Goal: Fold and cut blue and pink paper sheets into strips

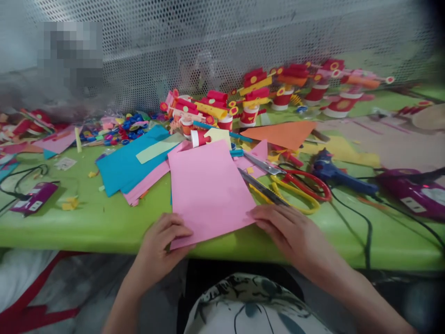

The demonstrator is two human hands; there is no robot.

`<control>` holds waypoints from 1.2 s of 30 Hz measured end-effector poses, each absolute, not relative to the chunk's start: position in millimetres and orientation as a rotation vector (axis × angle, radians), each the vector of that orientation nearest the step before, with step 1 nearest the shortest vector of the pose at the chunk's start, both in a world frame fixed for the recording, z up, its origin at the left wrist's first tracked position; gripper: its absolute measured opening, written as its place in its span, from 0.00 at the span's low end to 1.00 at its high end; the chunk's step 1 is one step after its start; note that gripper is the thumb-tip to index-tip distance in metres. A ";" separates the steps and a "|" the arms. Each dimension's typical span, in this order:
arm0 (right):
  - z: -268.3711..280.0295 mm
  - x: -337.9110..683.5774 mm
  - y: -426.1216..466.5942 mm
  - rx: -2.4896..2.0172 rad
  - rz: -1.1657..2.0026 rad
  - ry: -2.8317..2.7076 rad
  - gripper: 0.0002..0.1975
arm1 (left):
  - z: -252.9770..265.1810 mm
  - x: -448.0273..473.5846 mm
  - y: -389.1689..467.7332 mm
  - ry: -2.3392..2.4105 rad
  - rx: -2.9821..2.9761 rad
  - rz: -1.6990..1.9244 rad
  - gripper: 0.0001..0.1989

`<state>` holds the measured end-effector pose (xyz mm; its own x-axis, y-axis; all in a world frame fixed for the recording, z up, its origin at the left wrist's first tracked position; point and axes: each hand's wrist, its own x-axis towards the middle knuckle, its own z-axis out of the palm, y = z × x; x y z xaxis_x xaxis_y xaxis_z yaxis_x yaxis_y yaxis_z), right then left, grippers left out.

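A pink sheet of craft paper (212, 190) lies at the front of the green table, its near edge toward my body. My left hand (167, 239) is closed on its near left corner, fingers on top and thumb under the edge. At the near right corner, my right hand (281, 229) pinches the same sheet. Red-handled scissors (308, 181) and yellow-handled scissors (278, 192) lie just beyond my right hand, blades pointing toward the sheet. Blue sheets (128, 160) and a pale green strip (156, 148) rest to the left of the pink one.
Several red and yellow paper-cup models (250, 111) stand along the back. A blue glue gun (340, 174) and a purple power strip (413, 192) with cables lie at right. Another purple power strip (34, 197) is at left. Colourful small pieces (125, 130) are heaped behind, near an orange sheet (280, 133).
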<state>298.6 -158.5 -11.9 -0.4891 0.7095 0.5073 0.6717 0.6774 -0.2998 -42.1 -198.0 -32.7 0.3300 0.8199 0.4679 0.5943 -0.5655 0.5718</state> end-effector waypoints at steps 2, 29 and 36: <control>-13.5 300.9 -158.9 -1.073 0.179 -2.245 0.10 | -28.0 -38.8 -199.4 1.282 2.226 1.085 0.01; -32.3 300.3 -151.1 -1.255 -0.091 -2.283 0.16 | -23.7 -15.0 -219.7 1.879 1.915 1.015 0.10; -30.0 300.1 -150.2 -1.332 -0.127 -2.267 0.19 | -21.8 -12.0 -213.5 1.890 1.921 0.972 0.10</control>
